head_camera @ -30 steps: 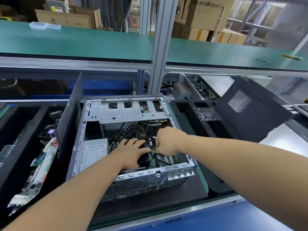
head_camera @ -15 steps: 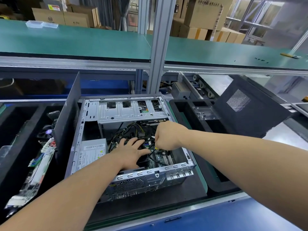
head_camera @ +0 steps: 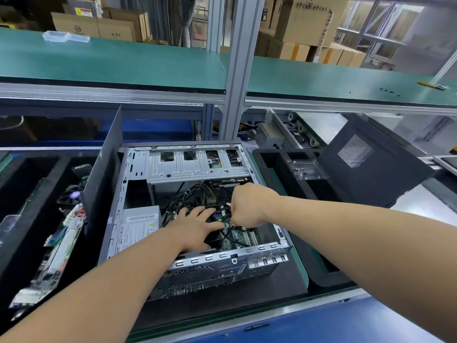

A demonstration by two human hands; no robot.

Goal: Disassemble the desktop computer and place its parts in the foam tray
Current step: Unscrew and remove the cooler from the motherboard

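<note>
One open desktop computer case [head_camera: 197, 219] lies on its side on the bench, and it serves as the landmark here. Two bare hands reach inside it. The left hand [head_camera: 197, 227] lies flat, fingers spread and nearly straight, pressing on the dark parts over the motherboard [head_camera: 238, 237], gripping nothing. The right hand [head_camera: 248, 206], just right of the left, is fisted with fingers curled down onto a black cable [head_camera: 228, 237] (what exactly the fingertips pinch is hidden under the fist). One grey power supply [head_camera: 138, 227] sits in the case's left part, and one metal drive cage [head_camera: 197, 167] spans its far end. Two black foam trays flank the case: the left foam tray [head_camera: 29, 194] holds one circuit board [head_camera: 57, 248] and a fan [head_camera: 74, 194]; the right foam tray [head_camera: 279, 174] holds one clear plastic piece [head_camera: 306, 168]. Two dark side panels: one upright panel [head_camera: 103, 169] touches the case's left wall, one leaning panel [head_camera: 371, 162] rests to the right of the right tray.
</note>
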